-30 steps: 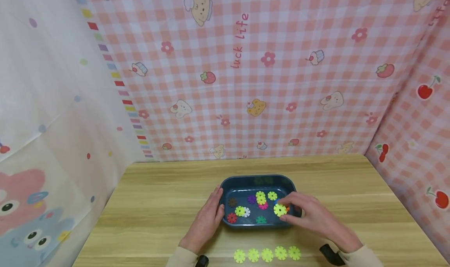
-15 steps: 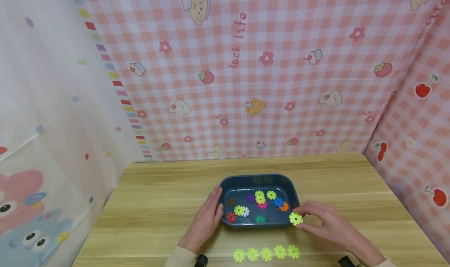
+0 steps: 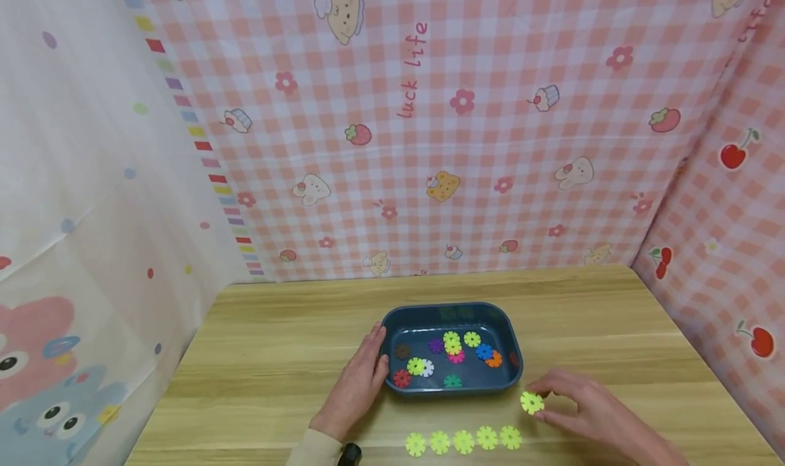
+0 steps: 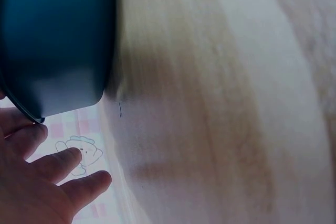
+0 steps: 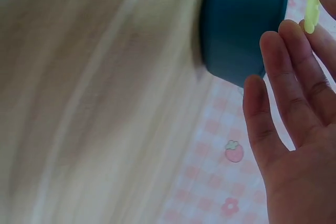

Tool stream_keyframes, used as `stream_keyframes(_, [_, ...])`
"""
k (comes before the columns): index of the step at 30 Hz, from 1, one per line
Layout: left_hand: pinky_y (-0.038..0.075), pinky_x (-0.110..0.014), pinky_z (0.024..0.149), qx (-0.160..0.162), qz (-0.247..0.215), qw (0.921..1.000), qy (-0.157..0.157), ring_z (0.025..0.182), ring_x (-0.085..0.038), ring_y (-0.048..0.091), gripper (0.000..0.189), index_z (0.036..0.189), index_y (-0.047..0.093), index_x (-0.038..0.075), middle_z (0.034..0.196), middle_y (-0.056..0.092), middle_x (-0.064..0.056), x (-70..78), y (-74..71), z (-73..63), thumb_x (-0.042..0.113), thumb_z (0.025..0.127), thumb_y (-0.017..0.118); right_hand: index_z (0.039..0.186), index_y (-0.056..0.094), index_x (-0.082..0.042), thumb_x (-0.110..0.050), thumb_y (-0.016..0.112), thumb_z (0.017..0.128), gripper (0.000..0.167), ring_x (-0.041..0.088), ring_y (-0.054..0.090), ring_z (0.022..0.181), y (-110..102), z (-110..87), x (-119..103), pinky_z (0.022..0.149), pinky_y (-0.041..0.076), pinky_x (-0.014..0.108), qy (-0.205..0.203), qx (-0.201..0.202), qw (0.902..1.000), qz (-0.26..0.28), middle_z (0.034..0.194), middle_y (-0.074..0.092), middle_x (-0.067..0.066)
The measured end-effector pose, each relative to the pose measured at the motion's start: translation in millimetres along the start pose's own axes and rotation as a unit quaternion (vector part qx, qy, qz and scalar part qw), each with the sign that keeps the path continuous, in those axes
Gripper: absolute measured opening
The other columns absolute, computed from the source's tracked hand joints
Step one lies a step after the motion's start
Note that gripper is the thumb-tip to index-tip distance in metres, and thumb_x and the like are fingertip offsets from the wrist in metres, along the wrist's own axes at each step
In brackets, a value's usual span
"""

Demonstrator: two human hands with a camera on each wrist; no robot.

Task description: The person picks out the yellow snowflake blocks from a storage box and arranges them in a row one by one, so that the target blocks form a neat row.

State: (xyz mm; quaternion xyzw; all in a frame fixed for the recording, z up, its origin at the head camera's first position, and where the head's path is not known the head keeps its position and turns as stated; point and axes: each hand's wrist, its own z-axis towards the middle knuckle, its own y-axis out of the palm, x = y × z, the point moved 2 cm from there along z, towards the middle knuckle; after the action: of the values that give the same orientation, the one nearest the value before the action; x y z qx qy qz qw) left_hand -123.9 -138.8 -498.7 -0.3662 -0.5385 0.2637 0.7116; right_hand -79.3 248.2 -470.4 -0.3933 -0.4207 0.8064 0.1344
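Note:
My right hand (image 3: pixel 585 401) pinches a neon yellow notched plastic disc (image 3: pixel 531 402) between thumb and index finger, just off the tray's near right corner. In the right wrist view this disc (image 5: pixel 312 9) shows edge-on, with the other fingers (image 5: pixel 281 59) extended. My left hand (image 3: pixel 358 381) lies along the left side of a dark blue tray (image 3: pixel 456 388), its fingers fairly straight at the rim. Inside the tray are several discs, among them a blue disc (image 3: pixel 484 351), an orange disc (image 3: pixel 493 359), a green disc (image 3: pixel 452 381) and a red disc (image 3: pixel 401 378).
In front of the tray, several yellow discs lie in a row on the wooden table (image 3: pixel 276 357); the rightmost row disc (image 3: pixel 510 437) is nearest my right hand. A pink checked cloth (image 3: pixel 392 166) hangs behind the table, with more cloth at both sides.
My right hand has lifted the yellow disc out of the tray and carried it right and toward me, past the rim. The left hand has stayed at the tray's left side.

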Motion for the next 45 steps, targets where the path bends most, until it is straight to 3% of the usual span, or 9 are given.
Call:
stream_keyframes(9, [0.033,-0.053,0.120,0.003,-0.001,1.0000,0.002,0.151,-0.036,0.034,0.054,0.159,0.037,0.002,0.168,0.031,-0.013,-0.9,0.0,-0.1,0.023,0.111,0.049,0.117,0.075,-0.026,-0.042,0.073,0.096,0.026,0.005,0.061,0.099,4.8,-11.1,5.9,0.084,0.058,0.024,0.043,-0.093,0.9945,0.020,0.114,0.064,-0.015])
stream_keyframes(17, [0.033,-0.053,0.120,-0.001,0.002,1.0000,0.002,0.151,-0.038,0.034,0.054,0.159,0.037,0.002,0.168,0.031,-0.013,0.1,-1.4,0.4,0.023,0.111,0.048,0.120,0.074,-0.033,-0.048,0.069,0.097,0.027,0.004,0.058,0.103,11.9,-12.4,10.7,0.090,0.056,0.024,0.137,-0.189,0.9677,0.095,0.121,0.062,-0.016])
stream_keyframes(22, [0.034,-0.054,0.120,-0.002,0.006,1.0000,0.000,0.150,-0.038,0.035,0.054,0.159,0.038,0.002,0.167,0.032,-0.013,1.0,-1.7,-0.1,0.022,0.111,0.049,0.120,0.073,-0.035,-0.050,0.070,0.096,0.028,0.010,0.057,0.109,16.0,-13.4,14.8,0.095,0.055,0.024,0.158,-0.203,0.9627,0.082,0.126,0.061,-0.012])
stream_keyframes(24, [0.035,-0.054,0.119,-0.001,0.008,1.0000,0.002,0.150,-0.037,0.035,0.054,0.159,0.038,0.001,0.167,0.032,-0.013,1.3,-1.9,-0.5,0.022,0.110,0.050,0.120,0.073,-0.035,-0.052,0.069,0.095,0.030,0.013,0.058,0.113,17.0,-13.6,15.7,0.097,0.055,0.026,0.149,-0.200,0.9662,0.064,0.129,0.062,-0.009])
stream_keyframes(29, [0.034,-0.053,0.120,-0.003,0.008,1.0000,-0.003,0.151,-0.035,0.035,0.054,0.159,0.038,0.002,0.168,0.032,-0.012,1.4,-1.7,-0.8,0.023,0.110,0.050,0.120,0.073,-0.036,-0.058,0.066,0.095,0.034,0.029,0.057,0.127,18.8,-14.1,15.8,0.103,0.054,0.041,0.112,-0.186,0.9760,0.013,0.137,0.062,-0.005])
stream_keyframes(37, [0.036,-0.053,0.119,0.011,0.008,0.9998,0.012,0.149,-0.039,0.037,0.053,0.157,0.040,-0.001,0.166,0.034,-0.015,1.3,-1.5,-1.2,0.019,0.109,0.051,0.118,0.072,-0.043,-0.063,0.063,0.095,0.032,0.041,0.049,0.137,21.7,-16.0,14.5,0.104,0.048,0.063,0.124,-0.195,0.9729,-0.003,0.146,0.059,-0.003])
stream_keyframes(45, [0.035,-0.053,0.119,0.010,0.004,0.9999,0.010,0.149,-0.038,0.037,0.053,0.158,0.039,0.000,0.167,0.033,-0.014,1.2,-1.1,-0.9,0.020,0.110,0.050,0.123,0.072,-0.040,-0.059,0.064,0.096,0.034,0.037,0.051,0.134,22.1,-19.4,16.1,0.106,0.050,0.054,0.123,-0.199,0.9722,-0.003,0.149,0.057,-0.002])
